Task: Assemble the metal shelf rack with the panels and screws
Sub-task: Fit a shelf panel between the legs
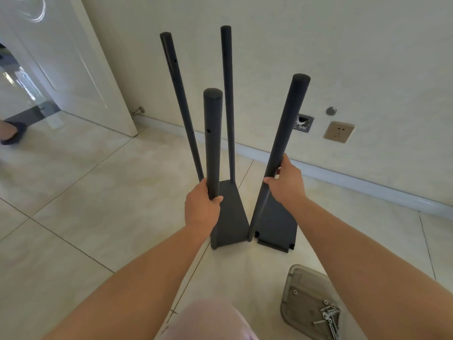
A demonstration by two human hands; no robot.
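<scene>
Two hands [203,204] [285,184], each gripping dark posts [212,143] [285,133]

The left hand [202,204] covers the lower stretch of the near-left post [212,133], and its fingers are out of sight behind the post. The right hand [285,182] hides part of the near-right post [286,133]. The screws [327,315] in the clear tray [301,285] are too small to count. The tray's far corner is cut off at the bottom edge. A foot [12,133] at the left edge is cropped.
</scene>
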